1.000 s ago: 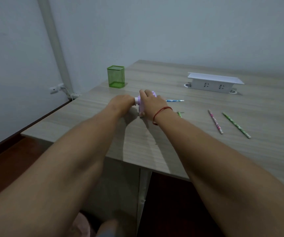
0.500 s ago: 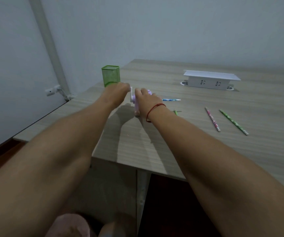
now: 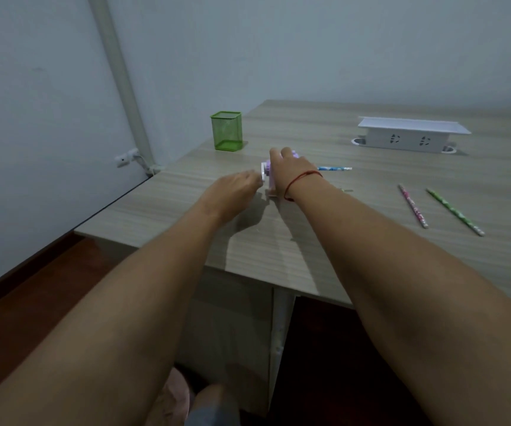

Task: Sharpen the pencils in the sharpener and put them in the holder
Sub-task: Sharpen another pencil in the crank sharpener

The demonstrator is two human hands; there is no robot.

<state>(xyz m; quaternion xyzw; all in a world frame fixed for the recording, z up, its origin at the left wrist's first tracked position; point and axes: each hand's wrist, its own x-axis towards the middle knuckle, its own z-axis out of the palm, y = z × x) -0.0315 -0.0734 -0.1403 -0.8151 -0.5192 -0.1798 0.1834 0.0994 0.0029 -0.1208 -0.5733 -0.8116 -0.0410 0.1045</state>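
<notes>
A small purple sharpener stands on the wooden table. My right hand grips its body from above. My left hand pinches the white crank at the sharpener's left side. A blue patterned pencil sticks out to the right from behind my right hand. A pink pencil and a green pencil lie loose on the right. The green mesh holder stands behind and to the left, with nothing showing above its rim.
A white power socket box sits at the back right. The table's left edge and near corner lie close to my left arm. A white pipe runs down the wall at the left, with a wall plug below it.
My left hand has come down from the top of the crank's circle to a lower spot left of the sharpener. My right hand stays on the sharpener.
</notes>
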